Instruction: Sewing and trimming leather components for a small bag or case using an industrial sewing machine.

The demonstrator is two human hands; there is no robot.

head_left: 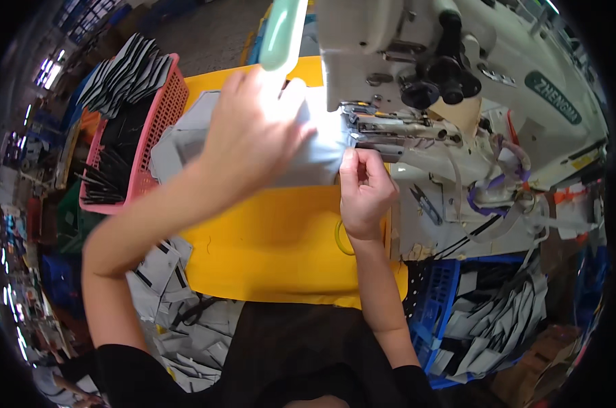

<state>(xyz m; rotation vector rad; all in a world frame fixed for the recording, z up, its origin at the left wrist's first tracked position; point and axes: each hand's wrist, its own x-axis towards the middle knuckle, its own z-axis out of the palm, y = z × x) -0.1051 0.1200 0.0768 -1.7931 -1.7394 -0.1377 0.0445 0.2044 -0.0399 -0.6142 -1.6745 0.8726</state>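
Observation:
A light grey fabric piece (308,166) lies across the yellow table cover, its right end at the needle area of a white sewing machine (389,129). Bright light washes out part of that cloth. My right hand (368,194) is closed, thumb and forefinger pinched at the cloth's edge just in front of the machine. Above the cloth's left part, my left hand (253,132) is smeared by motion. Its fingertips cannot be made out clearly, close below a pale green, rounded long object (283,34).
Left stands a pink basket (162,112) with stacked grey pieces and black strips. A blue crate (434,309) with grey pieces is at lower right. Small scissors or snips (425,205) lie on the machine table. A yellow cover (274,245) spreads before me; more grey pieces (192,347) lie lower left.

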